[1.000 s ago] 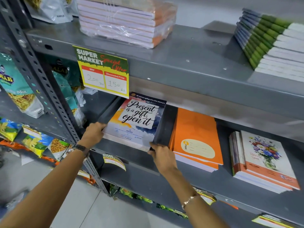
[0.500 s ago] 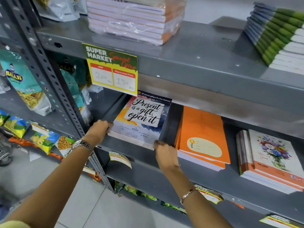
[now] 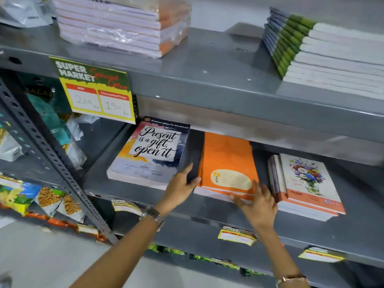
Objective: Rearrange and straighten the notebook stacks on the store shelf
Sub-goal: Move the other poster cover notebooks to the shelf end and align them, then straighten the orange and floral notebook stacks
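Three notebook stacks lie on the middle grey shelf (image 3: 207, 206). The "Present is a gift, open it" stack (image 3: 149, 154) sits at the left. An orange stack (image 3: 226, 163) is in the middle, its books slightly fanned. A flower-cover stack (image 3: 305, 183) lies at the right. My left hand (image 3: 180, 187) has its fingers spread and touches the orange stack's left front corner. My right hand (image 3: 256, 201) is open too, fingers against the orange stack's right front corner. Neither hand grips anything.
The upper shelf holds a plastic-wrapped orange-and-white notebook pack (image 3: 122, 23) and a slanted stack with green spines (image 3: 324, 53). A yellow price sign (image 3: 95, 90) hangs from its edge. Snack bags (image 3: 47, 200) fill the rack at the left, behind a perforated upright (image 3: 52, 159).
Both hands have left the "Present is a gift" stack and moved right to the orange stack's front corners. The view has shifted right and closer.
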`<state>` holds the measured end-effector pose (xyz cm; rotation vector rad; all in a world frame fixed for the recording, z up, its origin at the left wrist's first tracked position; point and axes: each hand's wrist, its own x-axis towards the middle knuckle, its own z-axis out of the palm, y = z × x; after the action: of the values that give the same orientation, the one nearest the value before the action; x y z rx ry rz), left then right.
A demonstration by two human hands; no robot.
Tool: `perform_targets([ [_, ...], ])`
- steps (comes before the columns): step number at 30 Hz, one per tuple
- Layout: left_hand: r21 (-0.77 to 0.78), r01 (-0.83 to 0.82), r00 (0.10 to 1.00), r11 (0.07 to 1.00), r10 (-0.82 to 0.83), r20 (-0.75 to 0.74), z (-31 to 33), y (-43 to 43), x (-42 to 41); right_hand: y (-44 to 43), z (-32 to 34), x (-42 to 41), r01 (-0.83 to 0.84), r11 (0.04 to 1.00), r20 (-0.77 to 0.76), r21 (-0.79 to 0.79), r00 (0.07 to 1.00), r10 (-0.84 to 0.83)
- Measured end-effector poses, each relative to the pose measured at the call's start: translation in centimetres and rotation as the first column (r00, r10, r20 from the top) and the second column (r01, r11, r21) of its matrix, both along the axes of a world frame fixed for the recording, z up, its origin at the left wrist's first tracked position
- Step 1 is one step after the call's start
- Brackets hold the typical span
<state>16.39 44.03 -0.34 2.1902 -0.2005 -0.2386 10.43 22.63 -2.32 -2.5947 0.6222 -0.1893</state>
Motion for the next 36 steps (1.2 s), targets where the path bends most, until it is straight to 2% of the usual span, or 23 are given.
perform_targets([
  [2, -0.017, -0.082, 0.996, 0.997, 0.081, -0.043, 0.2, -1.8, 0.2, -0.8, -0.7, -0.3, -0.054, 0.997, -0.04, 0.047, 0.998, 0.056],
  [5, 0.02, -0.142, 0.983, 0.99, 0.144, -0.111, 0.5, -3.4, 0.5, -1.3, -1.0, -0.9, -0.053, 0.989, 0.028, 0.136, 0.998, 0.05],
  [11, 0.026, -0.088, 0.995, 0.996, 0.089, -0.048, -0.2, -3.5, 0.3, -1.9, -1.0, -1.8, -0.103, 0.989, 0.127, 0.104, 0.988, 0.089],
  [21, 0.114, -0.071, 0.997, 0.991, 0.074, -0.026, -1.4, -3.4, 0.5, -1.5, -1.7, -2.3, -0.106, 0.963, 0.185, 0.246, 0.981, 0.06],
  [25, 0.036, -0.065, 0.995, 0.997, 0.067, -0.07, -1.3, -3.2, 0.5, -1.6, -1.8, -2.5, -0.112, 0.959, 0.206, 0.262, 0.977, 0.057],
  [31, 0.0, -0.03, 0.998, 1.0, 0.03, -0.056, -1.4, -2.9, 0.3, -1.8, -2.5, -2.3, -0.135, 0.963, 0.247, 0.233, 0.966, 0.076],
  [36, -0.171, -0.032, 0.996, 0.985, 0.017, -0.088, -2.0, -2.5, 0.2, -2.3, -3.2, -2.5, -0.146, 0.963, 0.242, 0.227, 0.966, 0.089],
])
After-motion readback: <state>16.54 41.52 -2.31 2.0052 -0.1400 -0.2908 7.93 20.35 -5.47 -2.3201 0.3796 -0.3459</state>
